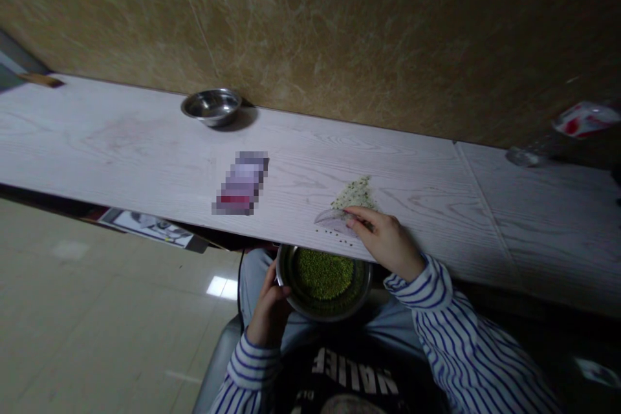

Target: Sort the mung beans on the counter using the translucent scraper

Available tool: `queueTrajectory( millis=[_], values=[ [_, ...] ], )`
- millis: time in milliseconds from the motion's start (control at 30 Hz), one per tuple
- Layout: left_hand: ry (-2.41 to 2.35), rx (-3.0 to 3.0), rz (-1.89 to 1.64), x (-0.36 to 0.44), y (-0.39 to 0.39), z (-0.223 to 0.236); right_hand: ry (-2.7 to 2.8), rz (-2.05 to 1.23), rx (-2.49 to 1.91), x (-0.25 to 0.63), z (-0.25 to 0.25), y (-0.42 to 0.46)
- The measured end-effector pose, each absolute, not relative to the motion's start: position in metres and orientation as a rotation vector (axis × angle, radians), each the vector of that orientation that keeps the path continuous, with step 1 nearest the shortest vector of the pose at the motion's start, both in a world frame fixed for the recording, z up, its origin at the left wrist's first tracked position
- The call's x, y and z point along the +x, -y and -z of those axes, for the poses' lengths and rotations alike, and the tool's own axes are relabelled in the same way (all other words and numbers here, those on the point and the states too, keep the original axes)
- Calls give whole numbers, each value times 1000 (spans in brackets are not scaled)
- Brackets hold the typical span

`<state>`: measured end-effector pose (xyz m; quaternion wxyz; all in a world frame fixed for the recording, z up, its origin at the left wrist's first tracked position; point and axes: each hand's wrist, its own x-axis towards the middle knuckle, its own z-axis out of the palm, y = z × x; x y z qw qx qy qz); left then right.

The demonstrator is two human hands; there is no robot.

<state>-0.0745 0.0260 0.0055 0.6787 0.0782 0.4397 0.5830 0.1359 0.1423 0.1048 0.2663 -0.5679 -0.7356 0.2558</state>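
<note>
On my lap, just below the counter's front edge, rests a metal bowl (361,297) holding small green beans (325,273) that look like mung beans. My left hand (272,307) grips its left rim, thumb on top. Above the counter, my right hand (385,236) pinches a thin, clear plastic piece (332,217), whose exact kind I cannot make out. Just beyond it lies a small heap of white grains mixed with green beans (356,194), partly covered by the hand and plastic. Several loose beans (337,235) are scattered near the edge, above the bowl.
A second metal bowl (212,107) stands against the wall at the back left. A blurred phone-like object (242,182) lies left of the heap. At the far right a clear bottle with a red and white label (585,119) is by the wall. The pale wooden counter (121,136) has a seam to the right.
</note>
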Motion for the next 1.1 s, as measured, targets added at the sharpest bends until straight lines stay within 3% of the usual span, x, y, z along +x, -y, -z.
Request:
queueTrajectory(
  millis=[267, 767, 1100],
  values=[
    [-1023, 198, -1300, -84, -26, -14, 2078, -837, -1454, 138, -107, -144],
    [-894, 222, -1319, -71, -27, -1, 1749, -685, -1636, 160, -90, -120],
    [-922, 171, -1321, -67, -23, -9, 1782, -825, -1567, 124, -87, -103]
  ],
)
